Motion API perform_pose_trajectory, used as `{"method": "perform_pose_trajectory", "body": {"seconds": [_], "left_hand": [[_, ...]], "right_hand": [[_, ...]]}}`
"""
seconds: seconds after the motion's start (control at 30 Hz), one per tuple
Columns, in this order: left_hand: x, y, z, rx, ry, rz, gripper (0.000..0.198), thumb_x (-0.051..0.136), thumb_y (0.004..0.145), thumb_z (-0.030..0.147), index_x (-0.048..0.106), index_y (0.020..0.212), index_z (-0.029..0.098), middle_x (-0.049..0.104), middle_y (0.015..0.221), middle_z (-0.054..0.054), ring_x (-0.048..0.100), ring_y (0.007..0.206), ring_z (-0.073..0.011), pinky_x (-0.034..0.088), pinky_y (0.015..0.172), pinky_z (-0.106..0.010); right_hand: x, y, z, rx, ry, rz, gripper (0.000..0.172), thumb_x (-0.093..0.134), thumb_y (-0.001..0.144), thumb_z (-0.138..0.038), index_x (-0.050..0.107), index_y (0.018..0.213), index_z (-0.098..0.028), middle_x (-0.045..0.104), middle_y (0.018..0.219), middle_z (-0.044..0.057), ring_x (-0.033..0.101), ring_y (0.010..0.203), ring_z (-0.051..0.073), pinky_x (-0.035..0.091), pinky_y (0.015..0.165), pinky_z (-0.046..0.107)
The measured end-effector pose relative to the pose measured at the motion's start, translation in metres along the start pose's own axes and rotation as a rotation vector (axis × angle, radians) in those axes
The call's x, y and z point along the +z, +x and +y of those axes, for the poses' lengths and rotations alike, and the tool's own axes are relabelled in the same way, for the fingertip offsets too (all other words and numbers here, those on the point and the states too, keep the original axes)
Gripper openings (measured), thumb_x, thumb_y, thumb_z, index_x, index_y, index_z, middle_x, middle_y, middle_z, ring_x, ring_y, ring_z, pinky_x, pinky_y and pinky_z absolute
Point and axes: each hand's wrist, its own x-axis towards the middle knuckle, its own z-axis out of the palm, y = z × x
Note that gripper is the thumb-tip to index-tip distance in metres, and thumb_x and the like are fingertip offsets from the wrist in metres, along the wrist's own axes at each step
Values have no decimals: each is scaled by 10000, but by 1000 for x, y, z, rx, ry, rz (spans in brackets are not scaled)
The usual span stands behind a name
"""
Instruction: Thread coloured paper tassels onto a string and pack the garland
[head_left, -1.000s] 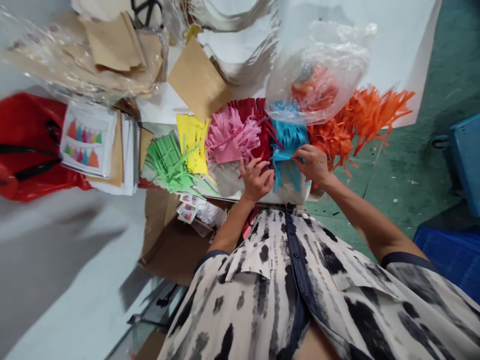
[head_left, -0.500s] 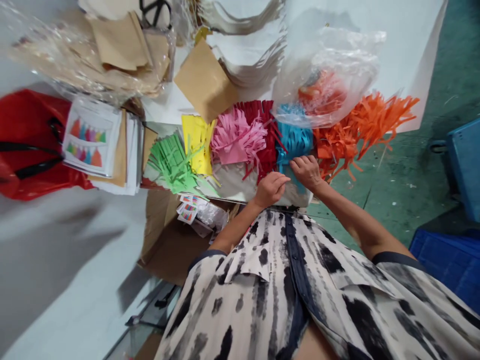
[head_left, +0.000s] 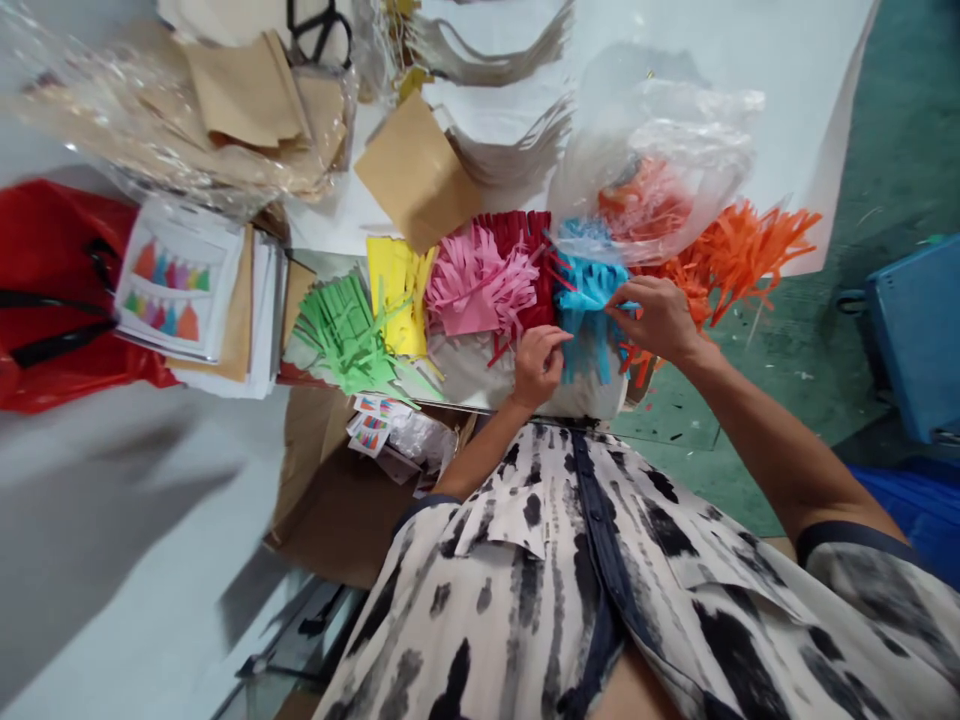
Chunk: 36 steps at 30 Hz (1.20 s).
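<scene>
My right hand (head_left: 654,315) pinches the edge of the blue fringed paper (head_left: 592,285), whose strips hang down below the fingers. To its left, my left hand (head_left: 538,365) is raised near the dark red fringed paper (head_left: 541,290), fingers curled together; whether it holds a thin strip I cannot make out. Pink fringed paper (head_left: 480,285) lies beside the red. Further left are yellow (head_left: 399,300) and green (head_left: 346,335) fringed papers. Orange fringed paper (head_left: 750,255) spreads out at the right, partly behind my right hand.
A clear plastic bag (head_left: 675,150) lies above the blue and orange papers. Brown paper squares (head_left: 420,170) and white paper stacks (head_left: 510,130) are further back. Printed cards (head_left: 176,280) lie beside a red bag (head_left: 60,290). An open cardboard box (head_left: 322,500) stands below the table edge.
My right hand has moved right and up, and blue strips now hang below its fingers. My left hand has shifted slightly. The camera view has moved a little.
</scene>
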Motion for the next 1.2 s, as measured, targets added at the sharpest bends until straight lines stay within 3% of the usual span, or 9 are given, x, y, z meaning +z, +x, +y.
{"method": "perform_pose_trajectory", "body": {"seconds": [0.17,0.3,0.4,0.5,0.57,0.73,0.87,1.03,1.2], "left_hand": [[-1,28,0,-94,71,111,420,327,1155,421,700,1183,229,774,1187,-131,735,1191,-226,588,1086,-422],[4,43,-7,-97,30,65,438,350,1140,502,685,1232,235,764,1246,-140,705,1246,-254,550,1144,-455],[3,47,-6,-154,-19,125,481,365,1123,579,662,1259,226,746,1278,-149,690,1254,-266,531,1168,-468],[-10,47,12,-231,-64,286,502,390,1119,644,652,1222,229,729,1233,-126,701,1171,-241,572,1070,-418],[-23,45,35,-199,-133,308,477,425,1122,648,668,1177,242,723,1178,-96,705,1122,-222,582,1013,-385],[-24,42,101,67,-190,82,536,604,1023,750,704,1250,275,741,1164,-70,708,1091,-220,585,996,-383],[-1,36,132,107,-156,20,471,736,957,719,727,976,248,741,999,-46,692,1002,-212,568,990,-395],[13,16,160,-174,-459,-212,547,690,982,729,745,811,213,694,840,-19,643,816,-169,540,793,-330],[31,-2,184,-515,-710,-520,671,780,839,825,715,749,163,573,656,22,475,568,-88,383,543,-247]], "right_hand": [[-20,5,-15,-13,-75,39,177,587,1036,-346,732,1012,-248,796,1163,121,707,1164,341,499,1051,514],[-40,3,-30,-58,-26,24,197,542,1076,-365,707,1032,-266,807,1184,106,724,1175,323,516,1083,530],[-68,-5,-43,-117,11,101,208,528,1102,-371,703,1099,-258,816,1175,95,758,1136,295,549,1059,492],[-99,-19,-54,-148,26,185,171,575,1090,-348,715,1114,-251,820,1096,79,782,1029,270,581,957,440],[-111,-32,-59,-126,61,237,130,612,1072,-328,721,1090,-259,817,1060,59,787,977,253,591,895,414],[-107,-75,-61,-82,127,244,105,628,1044,-320,716,1035,-264,819,1016,56,782,881,247,599,806,417],[-103,-116,-56,25,260,228,132,644,1032,-391,714,992,-286,806,988,58,747,809,236,610,790,429],[-112,-160,-31,122,670,13,361,643,1041,-629,743,979,-288,758,917,37,684,769,205,589,721,377],[-92,-184,-8,139,1051,-134,441,702,997,-673,756,1237,-307,766,1317,47,721,1167,250,589,972,374]]}}
